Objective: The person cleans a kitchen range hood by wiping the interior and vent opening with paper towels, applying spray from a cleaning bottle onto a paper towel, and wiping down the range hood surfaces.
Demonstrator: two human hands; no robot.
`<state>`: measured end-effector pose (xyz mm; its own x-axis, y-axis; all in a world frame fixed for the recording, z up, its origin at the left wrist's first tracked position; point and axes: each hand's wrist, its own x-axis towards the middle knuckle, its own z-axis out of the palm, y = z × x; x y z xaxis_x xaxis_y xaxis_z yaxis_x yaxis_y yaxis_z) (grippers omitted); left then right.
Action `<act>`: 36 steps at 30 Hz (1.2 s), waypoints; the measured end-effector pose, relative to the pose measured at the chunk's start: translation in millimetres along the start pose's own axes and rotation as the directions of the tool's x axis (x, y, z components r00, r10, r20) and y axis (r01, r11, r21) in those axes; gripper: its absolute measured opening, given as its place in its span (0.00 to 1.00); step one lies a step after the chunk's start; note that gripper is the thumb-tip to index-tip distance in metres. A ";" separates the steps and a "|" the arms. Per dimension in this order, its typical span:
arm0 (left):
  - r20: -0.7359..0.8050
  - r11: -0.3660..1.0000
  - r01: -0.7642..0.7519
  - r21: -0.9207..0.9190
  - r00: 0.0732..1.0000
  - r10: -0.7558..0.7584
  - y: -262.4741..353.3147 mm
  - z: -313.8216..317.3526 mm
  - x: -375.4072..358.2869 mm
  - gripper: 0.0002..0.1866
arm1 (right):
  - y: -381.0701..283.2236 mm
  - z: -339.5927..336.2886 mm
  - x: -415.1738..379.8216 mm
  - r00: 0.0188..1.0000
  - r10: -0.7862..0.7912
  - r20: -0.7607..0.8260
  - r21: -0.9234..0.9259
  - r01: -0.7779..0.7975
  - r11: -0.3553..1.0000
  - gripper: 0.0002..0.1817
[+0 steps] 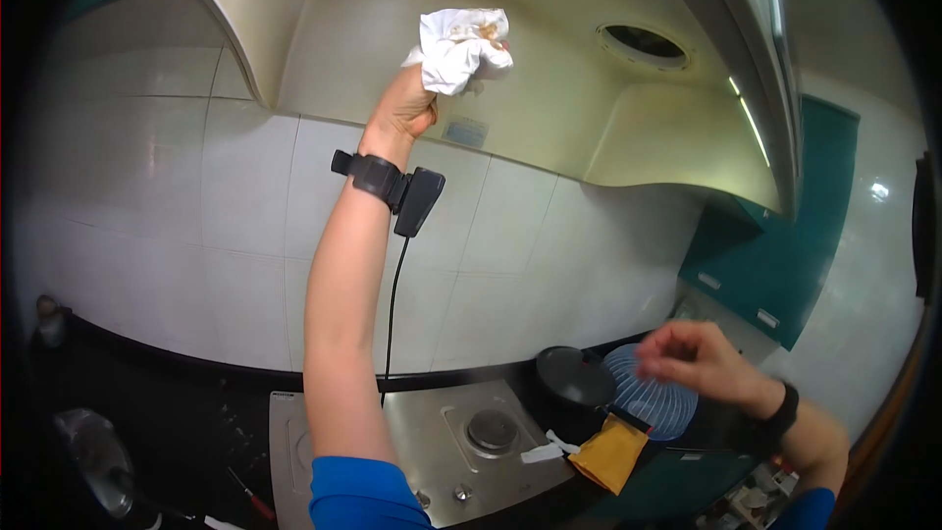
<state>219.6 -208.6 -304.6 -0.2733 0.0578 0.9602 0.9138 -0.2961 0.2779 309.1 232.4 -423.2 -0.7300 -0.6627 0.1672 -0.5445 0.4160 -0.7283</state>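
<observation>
Raised high, my left hand is closed around a crumpled white paper towel with brown stains on it. The towel overlaps the inner back surface of the cream range hood, just above a small label. Most of the left fingers are hidden behind the towel. My right hand hangs at the lower right with loosely curled, slightly blurred fingers, and nothing shows in it. Behind it in this view lies a blue ribbed basket.
Below is a steel gas stove with a burner. A black pan and a yellow cloth lie to its right. A glass lid is at left. Teal cabinets hang at right; a black cable trails from my left wrist.
</observation>
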 end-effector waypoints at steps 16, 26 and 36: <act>-0.048 0.849 0.376 0.371 0.921 -0.387 -54.7 146.4 -40.2 0.18 | -15.5 -31.0 157.9 0.909 -0.334 -0.250 0.510 0.417 0.753 0.26; 0.005 0.959 0.149 -0.239 0.988 -0.152 -140.3 200.9 -41.5 0.19 | 18.0 -113.0 153.6 0.927 -0.272 -0.259 0.630 0.376 0.680 0.11; -0.326 0.977 0.205 0.066 0.930 -0.173 -208.8 197.0 1.4 0.18 | 37.3 -141.0 175.8 0.910 -0.043 -0.413 0.344 0.200 0.917 0.16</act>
<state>87.6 41.1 -355.7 -0.5098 -0.2056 0.8354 0.8563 -0.2147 0.4697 102.2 219.2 -327.3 -0.8110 -0.3640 0.4580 -0.5032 0.0345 -0.8635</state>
